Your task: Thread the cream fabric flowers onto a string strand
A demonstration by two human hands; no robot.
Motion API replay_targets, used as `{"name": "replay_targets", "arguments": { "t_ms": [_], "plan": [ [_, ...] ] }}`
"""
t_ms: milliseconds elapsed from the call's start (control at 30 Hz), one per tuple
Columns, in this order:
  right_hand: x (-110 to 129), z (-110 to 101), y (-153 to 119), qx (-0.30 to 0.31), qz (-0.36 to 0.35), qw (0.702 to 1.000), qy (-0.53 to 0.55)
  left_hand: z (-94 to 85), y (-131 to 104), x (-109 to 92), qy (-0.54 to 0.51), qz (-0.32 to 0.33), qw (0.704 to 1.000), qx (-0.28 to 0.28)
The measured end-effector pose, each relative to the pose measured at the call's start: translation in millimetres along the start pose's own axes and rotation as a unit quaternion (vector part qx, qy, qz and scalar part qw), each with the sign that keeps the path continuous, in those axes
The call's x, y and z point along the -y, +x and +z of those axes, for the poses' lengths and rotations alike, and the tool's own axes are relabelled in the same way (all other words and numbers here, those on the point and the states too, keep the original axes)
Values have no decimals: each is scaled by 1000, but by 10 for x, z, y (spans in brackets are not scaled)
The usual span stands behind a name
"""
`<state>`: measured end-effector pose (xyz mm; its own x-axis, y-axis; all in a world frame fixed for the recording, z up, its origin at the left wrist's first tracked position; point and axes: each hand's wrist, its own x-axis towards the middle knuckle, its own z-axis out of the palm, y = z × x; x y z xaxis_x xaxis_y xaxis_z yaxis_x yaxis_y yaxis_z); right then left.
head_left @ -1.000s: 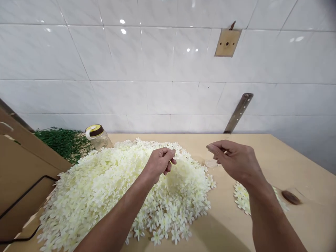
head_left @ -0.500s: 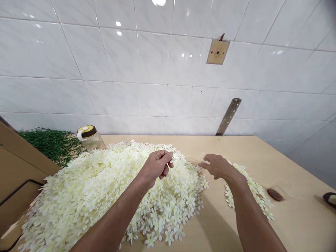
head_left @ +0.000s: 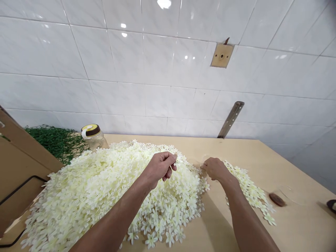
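My left hand [head_left: 162, 166] is held over a large heap of white artificial flowers [head_left: 105, 185], its thumb and forefinger pinching a single white flower [head_left: 177, 161]. To the right of the heap, low over the table, my right hand [head_left: 215, 169] has its fingertips pressed together. What they hold, if anything, is too fine to make out; a faint clear curve shows just behind them. Beyond my right wrist lies a narrow band of white flowers [head_left: 249, 189] on the table, partly hidden by my forearm.
A clear bottle with a brown and yellow lid [head_left: 91, 131] stands behind the heap, beside green netting-like strands [head_left: 56, 141]. A cardboard box [head_left: 23, 168] is at the left. On the right lie a dark brown oval thing [head_left: 277, 200] and a black object [head_left: 332, 205]. A metal bracket [head_left: 231, 119] is against the tiled wall.
My right hand has closed its spread fingers into a pinch, staying near the same spot. The left hand keeps its pinch, with the flower now showing more clearly. The view has shifted slightly.
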<state>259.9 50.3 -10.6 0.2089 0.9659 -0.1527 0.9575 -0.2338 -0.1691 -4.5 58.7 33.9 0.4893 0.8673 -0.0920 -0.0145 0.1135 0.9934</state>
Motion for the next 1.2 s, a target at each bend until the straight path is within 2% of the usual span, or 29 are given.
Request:
{"name": "replay_targets", "arguments": {
  "t_ms": [167,300,400,533,667,733,800,900,933,1033,1200],
  "plan": [
    [-14,-81,-76,20,5,997,73,14,-20,-14,1,3,1000,-3],
    [-33,-193,-138,3,21,993,119,23,-39,-35,2,5,1000,-4],
    [-51,-259,-133,-51,37,990,128,15,-32,-31,2,6,1000,-7],
    [-125,-255,-53,-170,54,978,110,-6,25,31,-7,-1,1000,-10],
    [-102,-244,-62,-208,37,972,106,-18,86,106,-23,-14,999,-22],
    [27,-271,-157,-251,7,958,137,-16,98,128,-29,-19,999,-22],
    [228,-301,-297,-302,-80,930,196,-5,97,140,-36,-19,999,-19],
    [554,-302,-500,-276,-226,904,234,32,78,142,-42,-11,999,-24],
    [642,-287,-545,-264,-254,901,233,50,69,140,-45,-9,999,-27],
    [797,-212,-597,-257,-280,898,221,107,45,132,-50,-10,998,-32],
    [822,-121,-553,-264,-285,899,203,136,42,145,-75,-26,997,-17]
  ]
}}
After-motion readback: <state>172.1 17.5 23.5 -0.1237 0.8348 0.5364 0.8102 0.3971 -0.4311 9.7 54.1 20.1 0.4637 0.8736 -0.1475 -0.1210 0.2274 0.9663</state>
